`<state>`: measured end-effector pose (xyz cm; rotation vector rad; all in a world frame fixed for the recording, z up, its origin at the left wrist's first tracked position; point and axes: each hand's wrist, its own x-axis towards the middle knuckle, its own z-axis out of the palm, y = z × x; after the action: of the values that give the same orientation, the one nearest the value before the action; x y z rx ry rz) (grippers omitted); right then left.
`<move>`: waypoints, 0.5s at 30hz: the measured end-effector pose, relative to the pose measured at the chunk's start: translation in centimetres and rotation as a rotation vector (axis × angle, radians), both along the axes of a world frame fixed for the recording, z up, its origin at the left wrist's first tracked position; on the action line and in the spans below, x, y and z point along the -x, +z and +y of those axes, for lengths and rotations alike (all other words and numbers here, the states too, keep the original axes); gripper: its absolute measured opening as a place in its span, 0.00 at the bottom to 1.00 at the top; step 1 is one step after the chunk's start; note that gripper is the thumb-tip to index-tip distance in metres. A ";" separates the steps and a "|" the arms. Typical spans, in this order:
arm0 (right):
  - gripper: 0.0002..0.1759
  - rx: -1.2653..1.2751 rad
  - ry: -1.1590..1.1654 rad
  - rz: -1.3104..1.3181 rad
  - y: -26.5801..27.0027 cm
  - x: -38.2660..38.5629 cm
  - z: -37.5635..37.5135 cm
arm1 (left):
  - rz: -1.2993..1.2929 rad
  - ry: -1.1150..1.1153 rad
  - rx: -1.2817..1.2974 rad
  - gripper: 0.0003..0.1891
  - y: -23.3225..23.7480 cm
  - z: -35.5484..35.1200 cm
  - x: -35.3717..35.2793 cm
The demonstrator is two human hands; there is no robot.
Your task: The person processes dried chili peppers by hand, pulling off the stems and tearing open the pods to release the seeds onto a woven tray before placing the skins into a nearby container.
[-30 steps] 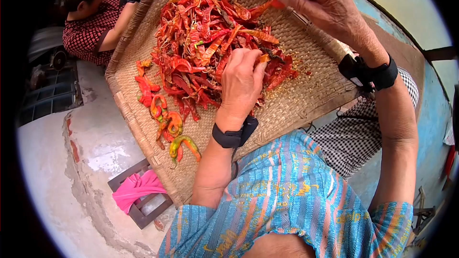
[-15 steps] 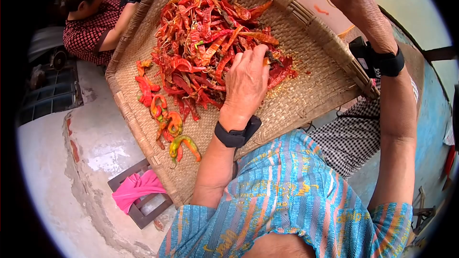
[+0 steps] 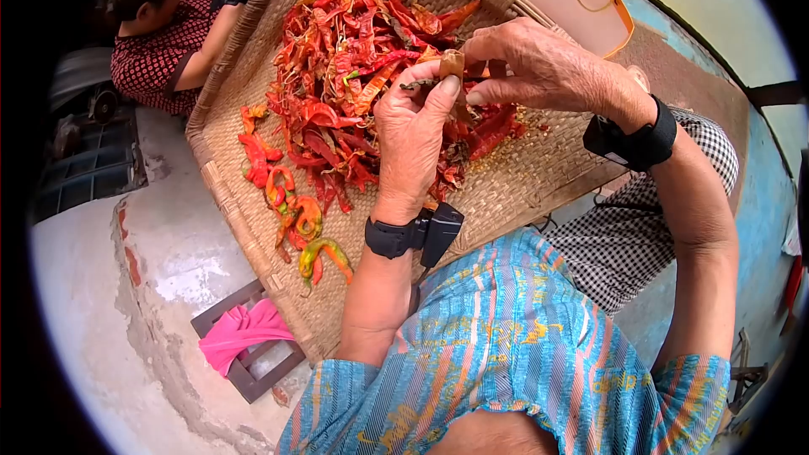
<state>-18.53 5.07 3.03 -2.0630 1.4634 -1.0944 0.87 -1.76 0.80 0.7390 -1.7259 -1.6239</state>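
Over the heap of dried red chili peppers (image 3: 337,59), my left hand (image 3: 411,139) is closed, thumb against the fingers, on a brownish dried chili pepper (image 3: 452,63). A dark, shriveled end pokes out beside the fingers. My right hand (image 3: 543,67) has come in from the right, its fingers bent and pinched at the same pepper; the fingertips are partly hidden. The heap lies on a woven bamboo tray (image 3: 573,164). Several fresher red, orange and green peppers (image 3: 324,257) lie apart from it along the tray's left side.
Beyond the tray's upper right edge stands a pale container with an orange rim (image 3: 565,0). Another person (image 3: 160,59) sits at the upper left, a hand near the tray's rim. A pink cloth (image 3: 244,333) hangs on a dark wooden frame (image 3: 265,383) at lower left.
My right hand has moved from above the orange-rimmed container down to my left hand. My left hand has lifted from the heap and turned, now with a brownish pepper in its fingers.
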 end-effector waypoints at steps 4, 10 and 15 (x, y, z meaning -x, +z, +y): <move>0.18 -0.109 0.027 -0.012 0.7 -0.1 -0.1 | 0.073 -0.022 -0.049 0.10 0.6 0.5 0.4; 0.15 -0.026 -0.001 -0.050 -0.1 -0.5 -0.3 | -0.071 -0.030 0.053 0.08 1.3 0.3 0.0; 0.08 -0.100 -0.078 -0.215 1.2 0.6 -0.1 | -0.302 -0.024 0.193 0.10 2.1 0.6 -1.1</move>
<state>-19.09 4.99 4.22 -1.7742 1.4693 -1.2064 1.98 -1.18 2.93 0.9061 -2.0775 -1.3893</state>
